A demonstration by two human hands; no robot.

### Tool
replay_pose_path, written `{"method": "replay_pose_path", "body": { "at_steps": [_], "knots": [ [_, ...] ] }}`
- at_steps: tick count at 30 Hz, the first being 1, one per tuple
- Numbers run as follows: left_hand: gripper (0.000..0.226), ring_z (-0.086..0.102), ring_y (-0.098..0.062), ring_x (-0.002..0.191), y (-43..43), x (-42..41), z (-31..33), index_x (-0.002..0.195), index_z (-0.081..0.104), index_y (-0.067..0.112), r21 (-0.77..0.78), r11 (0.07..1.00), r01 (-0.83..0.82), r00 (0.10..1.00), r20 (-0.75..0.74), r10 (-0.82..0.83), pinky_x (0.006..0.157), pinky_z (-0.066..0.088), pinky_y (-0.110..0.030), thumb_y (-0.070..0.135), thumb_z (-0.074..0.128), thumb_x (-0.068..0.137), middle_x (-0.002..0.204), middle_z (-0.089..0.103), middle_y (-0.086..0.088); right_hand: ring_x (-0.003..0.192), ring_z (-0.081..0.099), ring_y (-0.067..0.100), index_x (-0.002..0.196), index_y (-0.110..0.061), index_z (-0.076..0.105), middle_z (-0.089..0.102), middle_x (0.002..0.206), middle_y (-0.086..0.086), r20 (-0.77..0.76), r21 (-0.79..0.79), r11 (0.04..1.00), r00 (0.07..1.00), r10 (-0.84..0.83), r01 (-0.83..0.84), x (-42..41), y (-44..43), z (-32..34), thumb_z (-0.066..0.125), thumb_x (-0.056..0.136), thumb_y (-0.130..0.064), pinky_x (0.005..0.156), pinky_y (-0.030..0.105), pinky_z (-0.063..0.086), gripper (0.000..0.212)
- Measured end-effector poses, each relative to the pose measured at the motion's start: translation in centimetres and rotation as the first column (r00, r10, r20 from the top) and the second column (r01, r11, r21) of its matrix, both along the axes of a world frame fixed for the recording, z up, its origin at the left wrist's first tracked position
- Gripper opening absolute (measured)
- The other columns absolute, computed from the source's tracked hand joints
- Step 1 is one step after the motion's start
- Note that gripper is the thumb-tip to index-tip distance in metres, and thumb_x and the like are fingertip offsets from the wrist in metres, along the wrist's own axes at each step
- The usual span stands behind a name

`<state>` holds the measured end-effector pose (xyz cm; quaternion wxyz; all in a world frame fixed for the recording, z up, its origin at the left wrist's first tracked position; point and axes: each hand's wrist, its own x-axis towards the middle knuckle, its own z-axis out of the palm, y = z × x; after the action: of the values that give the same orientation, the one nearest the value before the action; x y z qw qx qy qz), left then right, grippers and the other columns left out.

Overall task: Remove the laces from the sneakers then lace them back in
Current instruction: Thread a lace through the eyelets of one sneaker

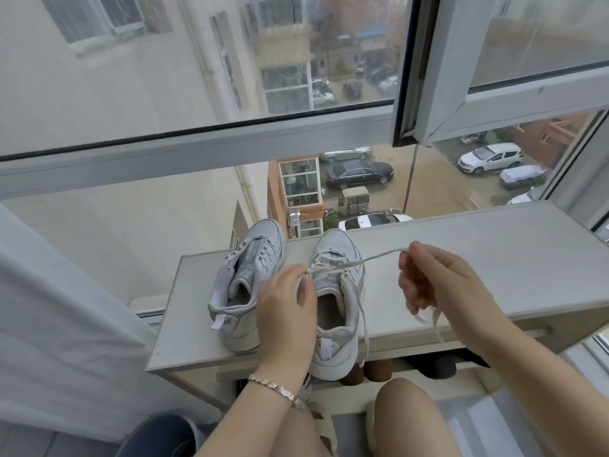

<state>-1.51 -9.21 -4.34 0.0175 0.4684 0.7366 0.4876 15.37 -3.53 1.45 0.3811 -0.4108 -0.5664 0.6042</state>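
Left hand [285, 301] forward, palm down, thumb and forefinger pinching lace [362, 261]. Right hand [428, 282] raised out right, fingers curled, pinching same lace. Forearms bare.

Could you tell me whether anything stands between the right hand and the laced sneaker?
Nothing visible does: the lace spans open air from the right hand to the laced sneaker, where the left hand pinches it.

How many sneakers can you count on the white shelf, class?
2. The left sneaker stands on the shelf; the right sneaker stands beside it, heel overhanging the front edge. None looks hidden.
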Motion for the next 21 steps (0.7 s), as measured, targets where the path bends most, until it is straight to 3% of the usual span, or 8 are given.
{"method": "replay_pose_path", "body": {
  "at_steps": [2,5,8,12,15,17,19,21],
  "knots": [
    [0.021,0.052,-0.003,0.088,0.1,0.6,0.9,0.092,0.069,0.012,0.077,0.984,0.159,0.980,-0.130,-0.148,0.083,0.040,-0.012,0.026,0.055,0.086,0.090,0.061,0.009,0.042,0.036,0.013,0.070,-0.008,0.050,0.044,0.049,0.001,-0.029,-0.036,0.999,1.000,0.001,-0.002,0.1,0.2,0.1,0.035,0.099,-0.019,0.042,0.017,0.039,0.035],
    [0.025,0.054,0.001,0.076,0.4,2.9,2.4,0.101,0.068,0.018,-0.170,0.826,0.537,0.832,0.266,-0.486,0.074,0.044,-0.013,0.034,0.061,0.084,0.087,0.063,0.015,0.050,0.046,0.013,0.076,-0.008,0.053,0.050,0.057,0.002,-0.272,-0.212,0.977,0.962,-0.026,-0.034,-0.1,0.5,0.2,0.034,0.099,-0.017,0.051,0.020,0.050,0.031],
    [0.040,0.057,-0.009,0.076,1.0,4.4,2.7,0.118,0.060,0.016,-0.214,0.641,0.737,0.607,0.627,-0.488,0.069,0.047,-0.020,0.034,0.064,0.083,0.096,0.069,0.009,0.060,0.059,0.012,0.081,-0.007,0.057,0.059,0.066,0.003,-0.477,-0.326,0.942,0.873,-0.096,-0.074,-0.4,0.9,0.2,0.033,0.099,-0.012,0.064,0.023,0.057,0.030],
    [0.014,0.053,-0.003,0.062,1.0,3.9,3.5,0.090,0.066,0.024,-0.152,0.630,0.762,0.548,0.670,-0.500,0.052,0.037,-0.009,0.012,0.058,0.089,0.067,0.069,0.012,0.068,0.064,0.014,0.085,-0.005,0.058,0.062,0.075,0.007,-0.499,-0.337,0.939,0.858,-0.121,-0.063,-1.1,1.5,0.4,0.034,0.100,-0.012,0.070,0.026,0.058,0.029],
    [0.016,0.044,-0.001,0.046,0.9,3.2,3.9,0.082,0.068,0.015,-0.060,0.730,0.680,0.526,0.734,-0.430,0.044,0.035,-0.011,0.008,0.056,0.089,0.064,0.068,0.006,0.078,0.063,0.015,0.091,-0.004,0.060,0.064,0.083,0.007,-0.375,-0.331,0.944,0.919,-0.124,-0.008,-1.4,2.2,-0.1,0.038,0.099,-0.016,0.083,0.031,0.055,0.027],
    [0.015,0.046,-0.006,0.049,0.9,2.4,4.1,0.083,0.070,0.011,-0.004,0.826,0.564,0.498,0.799,-0.336,0.044,0.038,-0.014,0.010,0.057,0.089,0.072,0.071,-0.001,0.088,0.061,0.016,0.096,-0.004,0.064,0.066,0.093,0.005,-0.109,-0.287,0.957,0.991,-0.074,0.040,-1.3,2.2,-0.9,0.044,0.097,-0.024,0.086,0.031,0.051,0.028],
    [0.015,0.047,-0.009,0.053,0.9,1.7,4.3,0.083,0.073,0.013,0.023,0.872,0.489,0.471,0.835,-0.285,0.050,0.041,-0.015,0.015,0.059,0.087,0.075,0.070,-0.004,0.082,0.058,0.011,0.098,-0.009,0.068,0.067,0.091,0.001,0.107,-0.222,0.975,0.993,0.038,-0.013,-1.1,1.4,-1.5,0.053,0.092,-0.029,0.077,0.024,0.048,0.026],
    [0.012,0.057,-0.001,0.056,1.0,1.6,4.4,0.084,0.075,0.019,-0.030,0.884,0.466,0.536,0.805,-0.255,0.054,0.042,-0.010,0.020,0.063,0.085,0.074,0.069,0.005,0.064,0.051,0.001,0.086,-0.020,0.073,0.065,0.075,-0.009,0.196,-0.134,0.983,0.969,0.151,-0.126,-1.1,0.1,-1.6,0.060,0.088,-0.027,0.063,0.015,0.045,0.015]
  ]
}}
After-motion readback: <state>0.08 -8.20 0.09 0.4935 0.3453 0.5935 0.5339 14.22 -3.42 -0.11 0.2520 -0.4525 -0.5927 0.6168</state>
